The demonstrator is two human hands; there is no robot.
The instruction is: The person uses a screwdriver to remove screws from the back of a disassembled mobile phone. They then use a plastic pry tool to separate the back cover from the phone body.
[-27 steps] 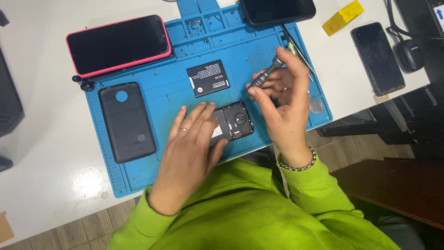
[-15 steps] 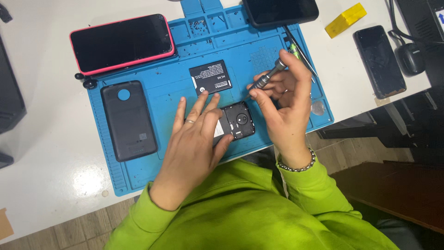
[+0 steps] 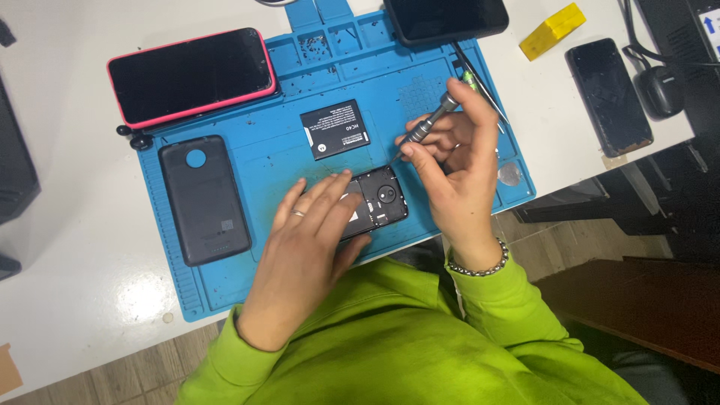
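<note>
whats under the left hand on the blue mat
The left hand lies flat on an opened phone, back cover off, on the blue mat. The phone's right end shows, with a round camera part. The rest is covered by the fingers.

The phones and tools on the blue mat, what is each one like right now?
Opened phone: back off, insides showing, flat under the left hand.
Screwdriver: tilted, held in the right hand, tip just above the opened phone.
Battery: out, lying flat.
Back cover: off, lying flat.
Red-edged phone: screen dark.
Phone by the yellow block: screen dark.
</note>
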